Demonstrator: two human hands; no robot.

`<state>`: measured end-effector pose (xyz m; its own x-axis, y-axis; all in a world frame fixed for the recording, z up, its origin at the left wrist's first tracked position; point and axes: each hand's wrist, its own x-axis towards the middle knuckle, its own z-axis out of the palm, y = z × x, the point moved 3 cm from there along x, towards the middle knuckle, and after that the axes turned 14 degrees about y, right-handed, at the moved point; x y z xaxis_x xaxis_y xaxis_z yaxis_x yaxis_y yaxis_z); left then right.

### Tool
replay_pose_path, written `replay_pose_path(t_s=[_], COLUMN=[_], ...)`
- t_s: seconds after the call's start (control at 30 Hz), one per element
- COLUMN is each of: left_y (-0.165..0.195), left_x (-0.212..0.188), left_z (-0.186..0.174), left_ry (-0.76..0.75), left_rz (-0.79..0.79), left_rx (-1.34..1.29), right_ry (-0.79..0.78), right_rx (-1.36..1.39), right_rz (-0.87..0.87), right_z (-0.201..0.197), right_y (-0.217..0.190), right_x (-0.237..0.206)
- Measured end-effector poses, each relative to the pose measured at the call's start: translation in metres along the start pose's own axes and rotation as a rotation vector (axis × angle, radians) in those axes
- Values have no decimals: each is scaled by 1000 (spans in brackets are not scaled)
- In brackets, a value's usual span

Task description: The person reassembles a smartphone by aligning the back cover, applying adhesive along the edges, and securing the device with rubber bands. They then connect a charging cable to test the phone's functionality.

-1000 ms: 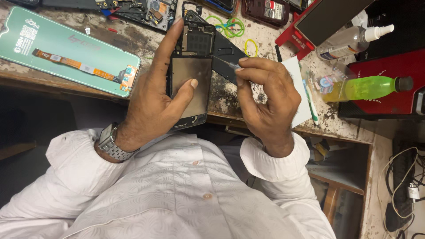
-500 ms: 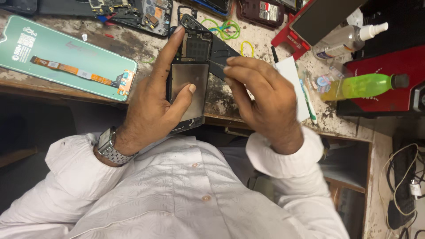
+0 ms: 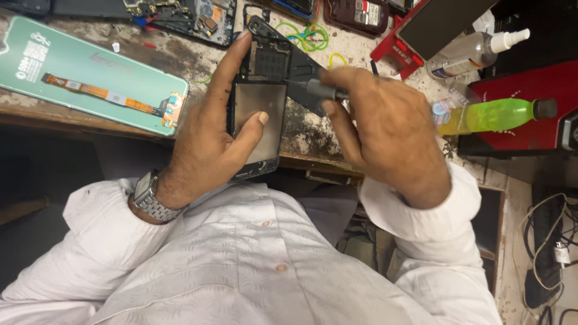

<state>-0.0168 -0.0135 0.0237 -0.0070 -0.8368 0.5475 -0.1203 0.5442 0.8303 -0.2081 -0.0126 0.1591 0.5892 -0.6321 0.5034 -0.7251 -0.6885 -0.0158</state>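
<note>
left hand (image 3: 208,135) cupped, right hand (image 3: 385,129) pinching

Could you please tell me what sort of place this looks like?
Probably a phone repair bench: an opened phone held in the left hand, a green display panel with flex cable, and bare circuit boards.

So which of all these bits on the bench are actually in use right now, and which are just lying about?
In use:
- opened phone, gripped in the left hand
- grey tool, pinched in the right hand, tip on the phone

Lying about:
- teal screen panel with orange ribbon
- green bottle
- clear spray bottle
- green rubber bands
- circuit board
</note>
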Motion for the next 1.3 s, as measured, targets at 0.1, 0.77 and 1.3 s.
replay_pose_path(t_s=[0.1, 0.77, 1.3], left_y=[-1, 0, -2], left_x=[-1, -5, -9], left_z=[0, 0, -4], left_ry=[-19, 21, 28], left_rz=[-32, -37, -77], left_rx=[4, -25, -54], right_ry=[-169, -82, -16], right_rx=[-476, -172, -254], right_rz=[96, -73, -49], right_z=[5, -13, -8], right_y=[8, -10, -8], right_x=[-2, 15, 15])
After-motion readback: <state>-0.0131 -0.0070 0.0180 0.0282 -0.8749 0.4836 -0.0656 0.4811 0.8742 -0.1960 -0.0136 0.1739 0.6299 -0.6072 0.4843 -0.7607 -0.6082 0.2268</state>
